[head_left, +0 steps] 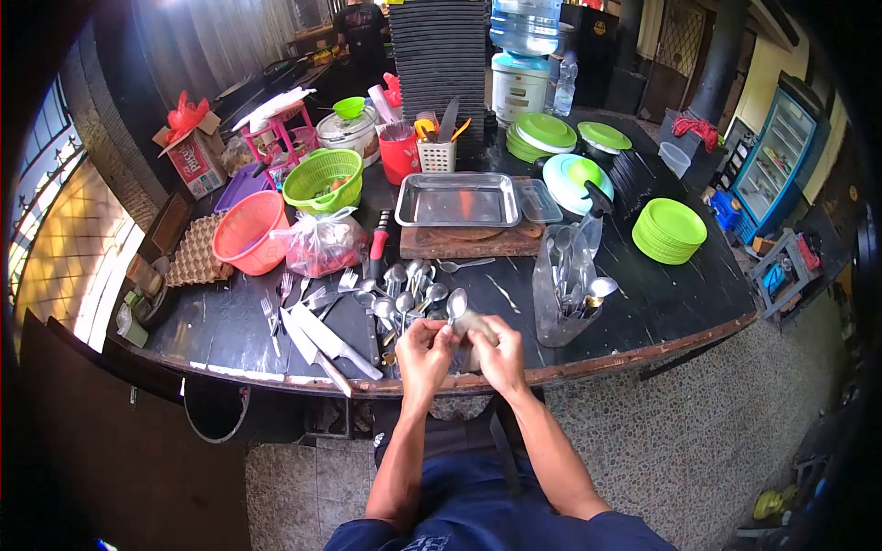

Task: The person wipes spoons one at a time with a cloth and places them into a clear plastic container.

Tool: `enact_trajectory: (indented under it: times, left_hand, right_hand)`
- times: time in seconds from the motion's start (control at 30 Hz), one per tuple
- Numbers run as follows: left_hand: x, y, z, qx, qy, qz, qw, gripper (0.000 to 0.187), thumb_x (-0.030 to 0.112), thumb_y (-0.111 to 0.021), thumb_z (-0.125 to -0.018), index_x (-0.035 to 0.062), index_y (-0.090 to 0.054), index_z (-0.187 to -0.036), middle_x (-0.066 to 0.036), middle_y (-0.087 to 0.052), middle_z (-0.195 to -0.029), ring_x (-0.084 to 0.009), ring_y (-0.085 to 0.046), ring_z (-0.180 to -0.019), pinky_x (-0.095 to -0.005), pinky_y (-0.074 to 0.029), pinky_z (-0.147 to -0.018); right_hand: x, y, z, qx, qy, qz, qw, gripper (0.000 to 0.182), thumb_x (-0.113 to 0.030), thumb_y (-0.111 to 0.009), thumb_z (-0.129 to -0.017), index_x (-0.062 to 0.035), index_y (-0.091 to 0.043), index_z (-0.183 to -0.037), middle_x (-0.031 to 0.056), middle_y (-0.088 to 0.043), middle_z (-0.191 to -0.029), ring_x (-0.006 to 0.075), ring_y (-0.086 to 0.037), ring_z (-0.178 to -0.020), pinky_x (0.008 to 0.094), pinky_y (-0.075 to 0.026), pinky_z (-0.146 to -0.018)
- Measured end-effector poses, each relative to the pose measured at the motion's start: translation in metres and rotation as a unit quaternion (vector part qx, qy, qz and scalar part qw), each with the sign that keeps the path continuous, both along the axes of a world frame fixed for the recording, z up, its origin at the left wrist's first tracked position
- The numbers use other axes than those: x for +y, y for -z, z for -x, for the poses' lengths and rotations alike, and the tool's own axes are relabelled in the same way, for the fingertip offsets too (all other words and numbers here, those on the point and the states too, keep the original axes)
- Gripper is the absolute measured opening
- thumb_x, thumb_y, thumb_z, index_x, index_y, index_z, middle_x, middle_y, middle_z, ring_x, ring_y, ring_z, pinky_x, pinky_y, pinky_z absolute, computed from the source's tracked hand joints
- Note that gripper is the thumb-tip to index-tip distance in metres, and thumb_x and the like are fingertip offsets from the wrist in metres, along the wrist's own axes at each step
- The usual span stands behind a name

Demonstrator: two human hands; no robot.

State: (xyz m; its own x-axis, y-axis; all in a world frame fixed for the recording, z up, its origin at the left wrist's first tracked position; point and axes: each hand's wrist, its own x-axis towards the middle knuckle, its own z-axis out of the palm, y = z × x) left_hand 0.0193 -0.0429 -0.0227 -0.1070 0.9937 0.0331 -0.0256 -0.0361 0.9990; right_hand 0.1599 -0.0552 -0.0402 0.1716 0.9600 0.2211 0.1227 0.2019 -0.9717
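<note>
Both hands are up at the near edge of the black table (pixel 643 303): the left hand (pixel 424 347) is closed on the handle of a spoon (pixel 456 305), bowl pointing up, while the right hand (pixel 501 347) pinches a grey cloth (pixel 473 323) against it. More spoons (pixel 404 289) lie loose just beyond, knives (pixel 326 342) to the left, and a clear cutlery holder (pixel 562 294) to the right.
</note>
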Motion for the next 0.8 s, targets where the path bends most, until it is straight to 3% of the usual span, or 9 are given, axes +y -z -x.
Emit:
enact_trajectory:
  times: [0.07, 0.13, 0.2, 0.27, 0.37, 0.47, 0.6, 0.73, 0.8]
  left_hand:
    - [0.001, 0.007, -0.001, 0.018, -0.015, -0.016, 1.000, 0.008, 0.002, -0.063, -0.098, -0.0053, -0.065, -0.098, -0.007, -0.071, -0.078, -0.0061, -0.056, -0.058, -0.0226, -0.045, -0.051]
    - [0.002, 0.011, 0.000, 0.081, 0.005, -0.058, 0.995, 0.013, 0.003, -0.063, -0.098, -0.0062, -0.067, -0.107, -0.007, -0.071, -0.079, -0.0058, -0.057, -0.060, -0.0222, -0.045, -0.053]
    - [-0.004, 0.011, -0.006, 0.102, 0.009, -0.095, 0.990, 0.021, -0.005, -0.061, -0.092, -0.0065, -0.069, -0.111, -0.013, -0.075, -0.083, -0.0141, -0.068, -0.066, -0.0284, -0.051, -0.060]
    - [-0.010, 0.004, -0.012, 0.224, -0.032, -0.132, 0.965, 0.021, -0.007, -0.060, -0.087, -0.0079, -0.071, -0.105, -0.019, -0.075, -0.084, -0.0213, -0.072, -0.071, -0.0330, -0.054, -0.065]
    - [-0.014, 0.001, -0.014, 0.261, -0.035, -0.139, 0.955, 0.019, -0.006, -0.059, -0.085, -0.0085, -0.071, -0.099, -0.022, -0.074, -0.082, -0.0254, -0.073, -0.072, -0.0344, -0.055, -0.067]
    - [-0.014, 0.008, -0.014, 0.237, -0.042, -0.135, 0.961, 0.016, -0.006, -0.059, -0.086, -0.0092, -0.071, -0.096, -0.022, -0.073, -0.081, -0.0278, -0.073, -0.071, -0.0349, -0.054, -0.066]
    - [-0.008, 0.020, -0.009, 0.209, -0.066, -0.116, 0.969, 0.018, -0.008, -0.058, -0.086, -0.0089, -0.070, -0.100, -0.019, -0.073, -0.080, -0.0205, -0.070, -0.069, -0.0322, -0.054, -0.067]
    - [-0.002, 0.019, -0.005, 0.171, -0.059, -0.092, 0.979, 0.018, -0.011, -0.057, -0.089, -0.0080, -0.070, -0.101, -0.011, -0.071, -0.076, -0.0132, -0.067, -0.072, -0.0276, -0.053, -0.066]
    - [-0.001, 0.020, -0.003, 0.196, -0.058, -0.074, 0.976, 0.015, -0.010, -0.058, -0.090, -0.0077, -0.069, -0.101, -0.009, -0.070, -0.076, -0.0103, -0.065, -0.072, -0.0262, -0.051, -0.065]
  right_hand:
    - [0.004, -0.008, 0.000, -0.025, 0.119, -0.078, 0.989, 0.030, 0.002, -0.063, -0.090, 0.0029, -0.069, -0.119, 0.0132, -0.069, -0.108, 0.0246, -0.069, -0.099, 0.0341, -0.053, -0.083]
    - [0.004, -0.031, 0.000, -0.154, 0.175, -0.207, 0.950, 0.036, 0.005, -0.067, -0.086, -0.0004, -0.070, -0.122, 0.0137, -0.067, -0.110, 0.0291, -0.068, -0.100, 0.0375, -0.054, -0.083]
    - [0.011, -0.034, -0.003, -0.311, 0.158, -0.272, 0.897, 0.043, 0.008, -0.069, -0.082, -0.0035, -0.070, -0.124, 0.0140, -0.064, -0.113, 0.0322, -0.064, -0.099, 0.0409, -0.054, -0.084]
    - [0.010, -0.019, 0.006, -0.350, 0.128, -0.207, 0.905, 0.046, 0.005, -0.068, -0.084, -0.0050, -0.069, -0.129, 0.0154, -0.063, -0.116, 0.0334, -0.060, -0.100, 0.0430, -0.053, -0.087]
    - [-0.003, -0.015, 0.014, -0.378, 0.089, -0.184, 0.903, 0.048, 0.004, -0.068, -0.082, -0.0025, -0.067, -0.129, 0.0164, -0.062, -0.118, 0.0340, -0.059, -0.103, 0.0437, -0.053, -0.087]
    - [-0.010, -0.019, 0.018, -0.357, 0.063, -0.158, 0.919, 0.045, 0.003, -0.067, -0.083, -0.0027, -0.069, -0.127, 0.0165, -0.063, -0.117, 0.0344, -0.059, -0.101, 0.0434, -0.053, -0.087]
    - [-0.011, -0.018, 0.013, -0.316, 0.043, -0.167, 0.933, 0.039, 0.004, -0.066, -0.084, -0.0024, -0.071, -0.122, 0.0148, -0.067, -0.111, 0.0331, -0.062, -0.099, 0.0426, -0.054, -0.086]
    - [-0.004, -0.014, -0.002, -0.121, -0.040, -0.052, 0.990, 0.035, 0.007, -0.062, -0.082, -0.0013, -0.074, -0.114, 0.0154, -0.071, -0.104, 0.0318, -0.069, -0.098, 0.0379, -0.055, -0.086]
    - [-0.005, -0.016, -0.002, -0.125, 0.082, -0.112, 0.982, 0.037, 0.009, -0.061, -0.081, -0.0009, -0.073, -0.114, 0.0156, -0.069, -0.105, 0.0326, -0.069, -0.098, 0.0387, -0.056, -0.085]
